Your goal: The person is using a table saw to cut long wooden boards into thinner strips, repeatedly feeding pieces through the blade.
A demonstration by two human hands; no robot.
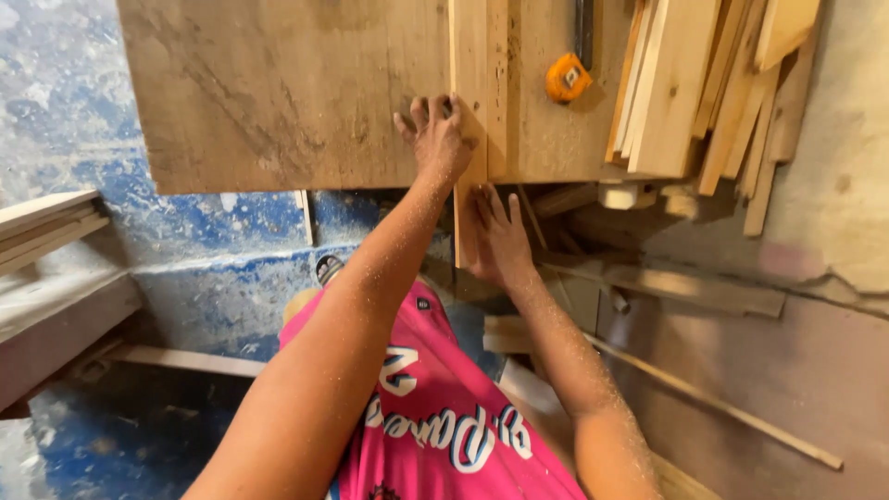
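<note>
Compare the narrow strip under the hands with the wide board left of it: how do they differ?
The narrow strip is slim and pale; the wide board is broad, darker and stained. The strip overhangs the table's near edge, held by the right hand and pressed by the left hand; the board stops short. Both lie flat.

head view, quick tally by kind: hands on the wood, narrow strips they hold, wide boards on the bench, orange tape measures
hands: 2, left hand and right hand
narrow strip: 1
wide board: 1
orange tape measure: 1
total: 5
</note>
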